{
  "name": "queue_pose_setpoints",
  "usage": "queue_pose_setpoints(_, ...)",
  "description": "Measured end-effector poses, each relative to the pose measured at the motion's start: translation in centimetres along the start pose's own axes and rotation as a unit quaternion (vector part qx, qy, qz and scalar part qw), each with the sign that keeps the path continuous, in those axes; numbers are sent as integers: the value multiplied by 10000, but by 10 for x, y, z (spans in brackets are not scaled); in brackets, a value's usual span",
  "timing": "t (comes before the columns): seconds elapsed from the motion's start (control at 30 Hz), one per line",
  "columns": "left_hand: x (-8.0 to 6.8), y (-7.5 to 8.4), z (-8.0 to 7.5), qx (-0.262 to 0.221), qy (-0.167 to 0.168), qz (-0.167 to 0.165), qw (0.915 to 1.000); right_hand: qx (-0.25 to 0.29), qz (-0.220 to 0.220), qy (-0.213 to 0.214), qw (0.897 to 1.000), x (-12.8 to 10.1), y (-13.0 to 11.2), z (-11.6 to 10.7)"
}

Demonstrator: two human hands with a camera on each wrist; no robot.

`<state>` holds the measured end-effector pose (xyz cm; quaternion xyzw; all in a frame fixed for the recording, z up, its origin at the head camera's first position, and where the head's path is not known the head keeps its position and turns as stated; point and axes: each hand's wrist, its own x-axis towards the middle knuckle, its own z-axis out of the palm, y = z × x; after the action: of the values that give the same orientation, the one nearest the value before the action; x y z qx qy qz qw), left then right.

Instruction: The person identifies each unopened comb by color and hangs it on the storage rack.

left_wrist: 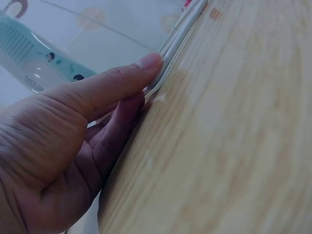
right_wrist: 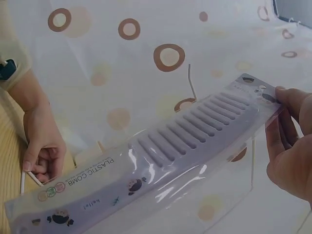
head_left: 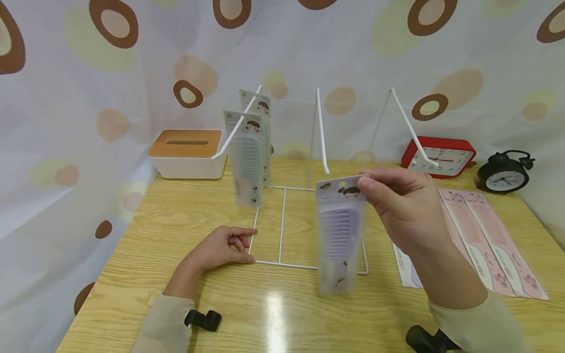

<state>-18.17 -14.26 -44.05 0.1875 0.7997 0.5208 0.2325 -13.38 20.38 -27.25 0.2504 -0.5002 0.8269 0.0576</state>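
Wooden table (head_left: 154, 235): left hand (head_left: 220, 247) pinches wire rack (head_left: 282, 225); right hand (head_left: 403, 206) pinches purple comb (head_left: 337, 235) beside the rack's middle hook (head_left: 321, 130); misaligned hanging risks dropping.

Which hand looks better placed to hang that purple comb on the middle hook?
Probably the right hand: it already pinches the purple comb packet by its top, just below the middle hook. The left hand rests on the table, gripping the white wire rack's base.

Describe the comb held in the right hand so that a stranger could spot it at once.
Start at the white wire rack on the wooden table. Just right of its middle hook, the right hand pinches a packaged comb by its top. It alone is purple; the hung ones are teal, the flat ones pink.
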Motion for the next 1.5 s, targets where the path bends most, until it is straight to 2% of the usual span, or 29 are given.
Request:
queue_pose_setpoints(0.13, 0, 1, 1, -12, 14, -4, 10000, -109, -98, 109, 9998, 6, 1, 16)
queue_pose_setpoints(0.33, 0, 1, 2, 0, 22, -35, 10000, -96, -233, 441, 9987, 10, 4, 25)
queue_pose_setpoints(0.7, 1, 2, 2, 21, 66, -2, 10000, -921, -375, 710, 9925, 21, 6, 31)
queue_pose_setpoints(0.8, 0, 3, 2, 13, 63, -8, 10000, -1297, -218, 937, 9869, 28, 10, 30)
queue_pose_setpoints(1.03, -3, 1, 0, 115, 89, -22, 9999, -1170, 252, 1335, 9838, 51, 24, 23)
queue_pose_setpoints(1.5, 0, 0, 0, 48, 48, 18, 10000, -1339, 167, 1539, 9788, 115, 43, -9)
